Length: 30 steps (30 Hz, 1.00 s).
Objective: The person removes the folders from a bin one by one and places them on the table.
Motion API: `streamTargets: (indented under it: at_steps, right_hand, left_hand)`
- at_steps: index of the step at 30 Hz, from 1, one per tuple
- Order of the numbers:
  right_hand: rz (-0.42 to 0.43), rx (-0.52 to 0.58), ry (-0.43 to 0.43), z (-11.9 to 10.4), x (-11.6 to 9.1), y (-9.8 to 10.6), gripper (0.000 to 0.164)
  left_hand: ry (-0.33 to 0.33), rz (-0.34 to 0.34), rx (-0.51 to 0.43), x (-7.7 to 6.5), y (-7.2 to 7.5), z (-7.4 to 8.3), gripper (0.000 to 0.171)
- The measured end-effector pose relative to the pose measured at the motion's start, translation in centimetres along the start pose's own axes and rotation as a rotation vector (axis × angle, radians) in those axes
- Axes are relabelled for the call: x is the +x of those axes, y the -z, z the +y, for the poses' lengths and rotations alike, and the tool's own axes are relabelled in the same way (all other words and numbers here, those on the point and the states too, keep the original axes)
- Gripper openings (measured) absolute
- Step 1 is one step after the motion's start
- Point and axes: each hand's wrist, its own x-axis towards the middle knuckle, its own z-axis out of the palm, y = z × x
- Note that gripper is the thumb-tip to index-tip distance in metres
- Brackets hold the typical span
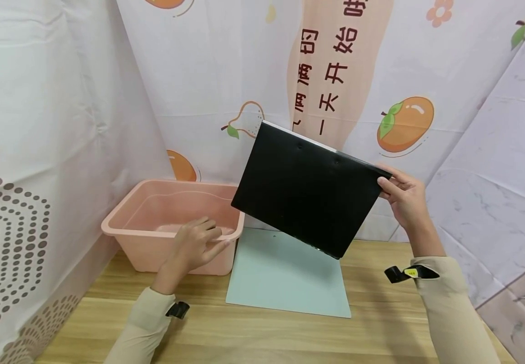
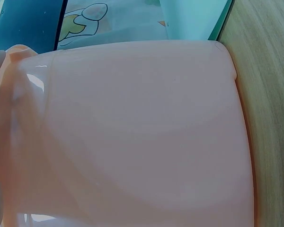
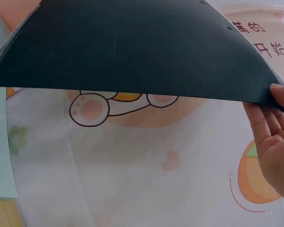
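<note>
A black file folder (image 1: 309,189), flat and tilted, hangs in the air above the table. My right hand (image 1: 405,197) pinches it at its upper right corner, thumb on the near face and fingers behind. The right wrist view also shows this grip on the dark folder (image 3: 132,52). My left hand (image 1: 195,243) is at the front rim of a pink plastic tub (image 1: 171,253), fingers loosely bent and thumb pointing right. I cannot tell whether it touches the rim. Below the black folder, a pale blue-green folder (image 1: 285,283) lies flat on the table.
The tub stands at the left back of the wooden table (image 1: 253,338), beside the pale folder. A white printed curtain (image 1: 226,60) hangs behind the table and along both sides. The black folder covers part of the tub's right rim.
</note>
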Motion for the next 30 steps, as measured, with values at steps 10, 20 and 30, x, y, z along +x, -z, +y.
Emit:
streamTargets:
  at_steps: [10, 20, 30]
  right_hand:
    - [0.026, -0.009, -0.007, -0.2, -0.2, 0.8, 0.034]
    - [0.095, -0.051, -0.024, -0.5, -1.0, 1.7, 0.034]
    - [0.133, -0.053, -0.033, -0.6, -1.6, 2.6, 0.033]
  left_hand:
    - [-0.003, -0.012, -0.004, 0.0, 0.1, 0.1, 0.043]
    - [-0.006, -0.004, -0.010, 0.1, 0.1, 0.1, 0.039]
    - [0.000, -0.011, -0.010, 0.0, 0.1, 0.1, 0.041]
